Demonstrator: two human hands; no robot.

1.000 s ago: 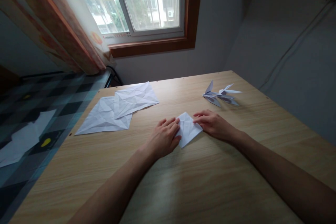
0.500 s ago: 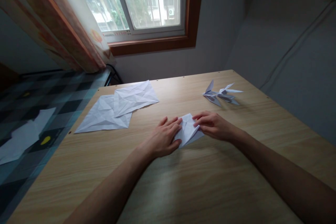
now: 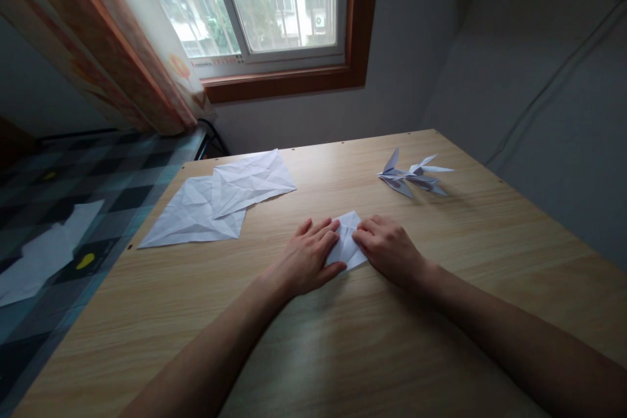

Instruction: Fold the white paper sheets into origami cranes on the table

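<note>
A small folded sheet of white paper (image 3: 347,243) lies on the wooden table, with creases running across its top. My left hand (image 3: 309,257) rests flat over the left side of the paper, fingers outstretched and the thumb along the near edge. On the right side, my right hand (image 3: 389,247) is closed, with its curled fingers at the paper's right edge and knuckles upward. Those fingers and the left fingertips cover parts of the paper.
Two creased white sheets (image 3: 193,215) overlap at the table's left. Folded paper figures (image 3: 414,175) stand back right on the wooden table (image 3: 274,359). Further left, white paper (image 3: 44,258) lies on a checked cloth (image 3: 142,160). A window (image 3: 284,6) is behind.
My right hand has curled its fingers and turned knuckles up. The flap it held raised on the right now lies down. My left hand has stayed put.
</note>
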